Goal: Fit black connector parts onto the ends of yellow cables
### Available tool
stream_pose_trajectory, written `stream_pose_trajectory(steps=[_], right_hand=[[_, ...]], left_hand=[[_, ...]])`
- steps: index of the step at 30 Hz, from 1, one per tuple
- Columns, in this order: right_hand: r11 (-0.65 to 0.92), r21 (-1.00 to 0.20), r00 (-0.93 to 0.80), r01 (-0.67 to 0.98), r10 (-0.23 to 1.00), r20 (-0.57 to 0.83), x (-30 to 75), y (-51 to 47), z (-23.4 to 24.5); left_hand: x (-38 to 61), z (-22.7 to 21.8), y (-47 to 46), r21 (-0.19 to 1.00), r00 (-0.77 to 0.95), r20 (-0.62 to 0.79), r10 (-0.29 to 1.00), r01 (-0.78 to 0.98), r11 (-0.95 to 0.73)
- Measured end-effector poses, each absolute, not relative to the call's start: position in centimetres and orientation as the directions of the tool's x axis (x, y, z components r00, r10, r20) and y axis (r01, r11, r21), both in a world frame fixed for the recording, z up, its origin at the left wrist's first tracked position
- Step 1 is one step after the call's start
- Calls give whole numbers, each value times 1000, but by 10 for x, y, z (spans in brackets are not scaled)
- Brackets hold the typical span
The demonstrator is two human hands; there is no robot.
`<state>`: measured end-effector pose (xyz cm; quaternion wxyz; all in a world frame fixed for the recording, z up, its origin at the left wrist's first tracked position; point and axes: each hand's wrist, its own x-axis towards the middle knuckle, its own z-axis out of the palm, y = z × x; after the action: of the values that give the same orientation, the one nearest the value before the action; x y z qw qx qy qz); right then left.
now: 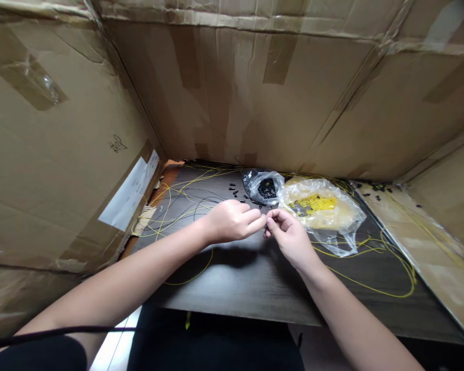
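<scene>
Above the dark table (pixel 247 288), my left hand (pixel 234 221) and my right hand (pixel 292 239) meet at their fingertips. A small black piece (pixel 265 230) shows at the pinched thumb and fingers of my right hand. My left hand is closed, its fingertips pressed together against the right ones; what they pinch is hidden. Just behind the hands, loose black plastic pieces (pixel 232 188) lie near a clear bag of black pieces (pixel 268 188). To the right of it, an open clear plastic bag (pixel 348 216) holds small yellow pieces (pixel 317 203).
Thin yellow cords (pixel 400 295) curl across both sides of the table, with thin black cords (pixel 195 198) at left. Cardboard walls (pixel 232 103) rise behind and beside the table. More black bits lie on the cardboard strip (pixel 429 237) at right.
</scene>
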<state>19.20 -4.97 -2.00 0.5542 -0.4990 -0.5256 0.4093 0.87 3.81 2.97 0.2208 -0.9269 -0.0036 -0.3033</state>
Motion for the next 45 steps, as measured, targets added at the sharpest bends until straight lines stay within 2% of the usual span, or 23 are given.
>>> stream_pose_trajectory(steps=[4,8,12,18,25,31,35,38,45], right_hand=[[157,-986,127,54,979,163,193,-49,-21],[173,-984,166,27,970,175,190,-49,-22],[207,-978,214,24,955,208,185,-53,-22],[284,-949,218,138,926,309,177,-62,-19],[352,-935,95,47,930,355,179,-64,-15],[276,-955,228,-112,942,246,178,-67,-11],[264,-952,198,-153,952,232,177,-67,-17],[253,-949,184,-187,958,219,177,-67,-21],[259,-944,199,-207,955,219,179,-68,-21]], left_hand=[[13,29,35,-453,788,598,-147,181,-873],[15,17,31,-451,755,649,-96,280,-848],[16,8,28,-395,695,718,-43,357,-847],[13,3,23,-274,611,791,36,406,-872],[9,-2,21,-154,482,875,41,356,-922],[12,-1,12,123,376,900,221,267,-956],[13,0,8,253,361,883,300,171,-952],[13,0,7,274,361,880,310,147,-950],[12,4,5,243,373,883,285,155,-957]])
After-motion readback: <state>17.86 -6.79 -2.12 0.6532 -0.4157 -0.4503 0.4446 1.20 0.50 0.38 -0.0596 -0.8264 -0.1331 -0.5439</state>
